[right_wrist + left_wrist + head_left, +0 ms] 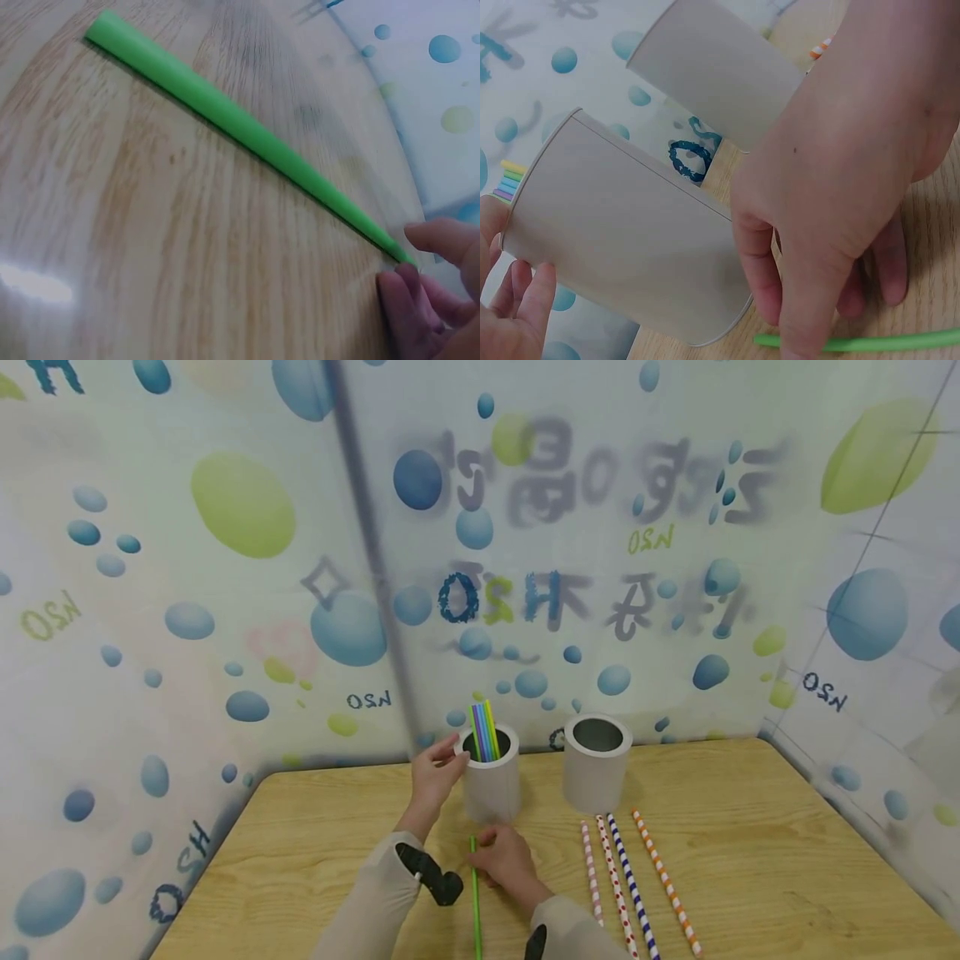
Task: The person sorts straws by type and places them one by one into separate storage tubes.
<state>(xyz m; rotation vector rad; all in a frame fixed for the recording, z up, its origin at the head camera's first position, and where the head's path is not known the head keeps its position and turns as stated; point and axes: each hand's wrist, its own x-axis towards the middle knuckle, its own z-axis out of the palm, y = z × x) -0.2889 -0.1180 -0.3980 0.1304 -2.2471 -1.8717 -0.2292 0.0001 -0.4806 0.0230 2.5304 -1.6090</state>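
A pale cylindrical cup (491,793) stands on the table, holding several coloured straws (483,732) in blue, purple, green and yellow. My left hand (435,774) rests its fingers on this cup's rim and upper side; in the left wrist view, the fingertips (536,289) touch the wall. In front of the cup, my right hand (504,857) has thumb and fingers at the far end of a plain green straw (476,902). The right wrist view shows the green straw (225,116) along the tabletop, its end at the fingers (409,300).
A second pale cup (596,777) stands to the right, with no straws visible in it. Before it lie several striped and dotted paper straws (630,885), and an orange-striped straw (666,881) lies farther right. A patterned curtain (525,527) hangs behind the wooden table (750,843).
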